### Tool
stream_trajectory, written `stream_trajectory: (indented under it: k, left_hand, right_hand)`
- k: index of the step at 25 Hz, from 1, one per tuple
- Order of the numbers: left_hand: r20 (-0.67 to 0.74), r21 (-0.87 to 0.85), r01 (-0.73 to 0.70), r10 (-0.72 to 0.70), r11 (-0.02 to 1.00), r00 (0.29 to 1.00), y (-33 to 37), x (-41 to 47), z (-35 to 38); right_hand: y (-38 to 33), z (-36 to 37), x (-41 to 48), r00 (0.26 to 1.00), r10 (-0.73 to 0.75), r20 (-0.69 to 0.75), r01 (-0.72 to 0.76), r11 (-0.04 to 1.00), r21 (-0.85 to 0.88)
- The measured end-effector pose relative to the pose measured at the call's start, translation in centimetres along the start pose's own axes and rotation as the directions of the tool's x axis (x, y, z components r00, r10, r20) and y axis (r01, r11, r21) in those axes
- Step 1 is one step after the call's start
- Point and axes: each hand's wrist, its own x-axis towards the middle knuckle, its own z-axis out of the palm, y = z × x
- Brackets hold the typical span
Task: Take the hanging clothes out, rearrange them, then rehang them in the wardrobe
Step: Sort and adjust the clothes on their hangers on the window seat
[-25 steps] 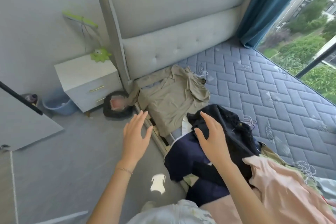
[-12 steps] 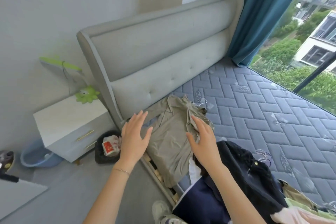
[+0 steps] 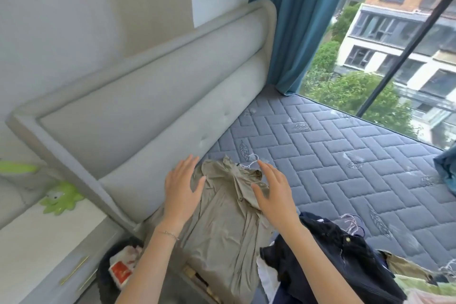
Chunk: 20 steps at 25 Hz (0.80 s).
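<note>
Left hand (image 3: 181, 187) and right hand (image 3: 274, 192): the grip of each is being presented wide, fingers straight and spread, nothing being held. Whether the palms are being pressed on the cloth or poised just above it cannot be told. Khaki garment (image 3: 222, 234): being laid flat under both hands on the near corner of the mattress (image 3: 320, 155), beside the headboard (image 3: 148, 118), its hem being draped over the bed's edge. White hanger hook (image 3: 251, 160): being shown at the collar, just beyond the right fingertips. Dark clothes heap (image 3: 333, 254): being piled on the mattress just right of the khaki garment, with paler pieces and more hanger hooks at its far side. Progress, as judged: the taking-out is being counted as done, and the rearranging as under way with one garment being smoothed. The heap is being counted as unsorted and the rehanging as not yet begun. No wardrobe is being shown.
</note>
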Motion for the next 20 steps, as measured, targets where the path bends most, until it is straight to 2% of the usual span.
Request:
stream_trajectory:
  k: [5, 13, 17, 20]
  left_hand:
    - [0.105, -0.048, -0.111, 0.116, 0.993, 0.988, -2.8, 9.6, 2.3]
    - [0.299, -0.112, -0.308, 0.327, 0.945, 0.896, -7.4, 20.4, 7.1]
    - [0.367, -0.137, -0.283, 0.314, 0.949, 0.876, -10.0, 23.2, 13.4]
    - [0.391, -0.129, -0.284, 0.312, 0.950, 0.866, -13.6, 24.4, 20.5]
  right_hand:
    - [-1.2, 2.0, 4.5, 0.990, 0.085, -0.113, -0.092, 0.994, -0.061]
    - [-1.1, 6.3, 11.3, 0.903, 0.318, -0.290, -0.356, 0.930, -0.090]
    - [3.1, 10.8, 13.4, 0.873, 0.402, -0.277, -0.439, 0.894, -0.087]
    - [8.9, 15.6, 14.0, 0.845, 0.469, -0.256, -0.500, 0.863, -0.070]
